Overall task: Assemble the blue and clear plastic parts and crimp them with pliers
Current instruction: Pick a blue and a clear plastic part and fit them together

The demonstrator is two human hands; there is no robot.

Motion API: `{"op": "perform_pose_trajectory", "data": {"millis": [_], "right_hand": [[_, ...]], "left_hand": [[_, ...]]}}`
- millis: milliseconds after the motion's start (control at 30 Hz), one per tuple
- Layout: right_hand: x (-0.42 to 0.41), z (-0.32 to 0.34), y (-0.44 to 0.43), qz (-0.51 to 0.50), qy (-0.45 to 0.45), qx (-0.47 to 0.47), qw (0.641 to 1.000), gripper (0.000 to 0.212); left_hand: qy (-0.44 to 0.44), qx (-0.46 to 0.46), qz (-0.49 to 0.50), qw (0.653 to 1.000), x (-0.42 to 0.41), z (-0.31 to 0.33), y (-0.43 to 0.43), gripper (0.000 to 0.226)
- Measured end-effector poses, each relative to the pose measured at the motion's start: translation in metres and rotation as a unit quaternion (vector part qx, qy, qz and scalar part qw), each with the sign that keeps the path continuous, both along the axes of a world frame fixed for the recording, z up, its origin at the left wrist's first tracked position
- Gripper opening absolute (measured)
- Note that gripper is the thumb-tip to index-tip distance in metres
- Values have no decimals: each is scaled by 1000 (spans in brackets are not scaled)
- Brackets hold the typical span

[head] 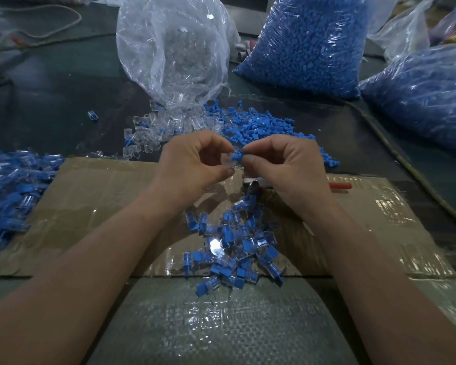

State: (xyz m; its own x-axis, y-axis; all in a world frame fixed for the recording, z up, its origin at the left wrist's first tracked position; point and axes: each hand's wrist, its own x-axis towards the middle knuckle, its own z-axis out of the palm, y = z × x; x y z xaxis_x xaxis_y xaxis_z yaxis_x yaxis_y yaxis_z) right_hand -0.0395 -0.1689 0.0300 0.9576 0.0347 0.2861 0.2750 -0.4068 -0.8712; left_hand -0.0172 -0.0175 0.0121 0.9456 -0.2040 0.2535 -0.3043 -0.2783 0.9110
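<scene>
My left hand (195, 162) pinches a small clear plastic part (228, 160) between thumb and fingers. My right hand (279, 164) pinches a blue plastic part (238, 154) whose tip meets the clear part. Both hands hover above a taped cardboard sheet (103, 206). Below them lies a pile of joined blue and clear pieces (234, 243). Loose clear parts (153, 130) and loose blue parts (261, 127) are heaped just beyond my hands. A red handle (340, 185), perhaps of the pliers, pokes out from behind my right hand.
An open clear bag of clear parts (174, 48) stands at the back. Two full bags of blue parts (308, 43) (427, 93) sit at the back right. Another heap of joined pieces (8, 198) lies far left. A cable (395, 151) runs along the right.
</scene>
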Motion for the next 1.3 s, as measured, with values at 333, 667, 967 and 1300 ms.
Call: {"op": "perform_pose_trajectory", "data": {"millis": [333, 667, 967, 1300], "right_hand": [[0, -1, 4, 21, 10, -10, 1000, 22], [0, 0, -3, 61, 70, 63, 994, 29], [-2, 3, -3, 96, 69, 115, 986, 19], [-1, 1, -4, 86, 51, 74, 992, 21]], "left_hand": [[-126, 75, 19, 989, -2, -3, -2, 25], [-160, 34, -1, 987, -4, 0, 1, 21], [-127, 16, -23, 991, -7, 5, -1, 37], [79, -129, -53, 987, -7, 9, 0, 11]]}}
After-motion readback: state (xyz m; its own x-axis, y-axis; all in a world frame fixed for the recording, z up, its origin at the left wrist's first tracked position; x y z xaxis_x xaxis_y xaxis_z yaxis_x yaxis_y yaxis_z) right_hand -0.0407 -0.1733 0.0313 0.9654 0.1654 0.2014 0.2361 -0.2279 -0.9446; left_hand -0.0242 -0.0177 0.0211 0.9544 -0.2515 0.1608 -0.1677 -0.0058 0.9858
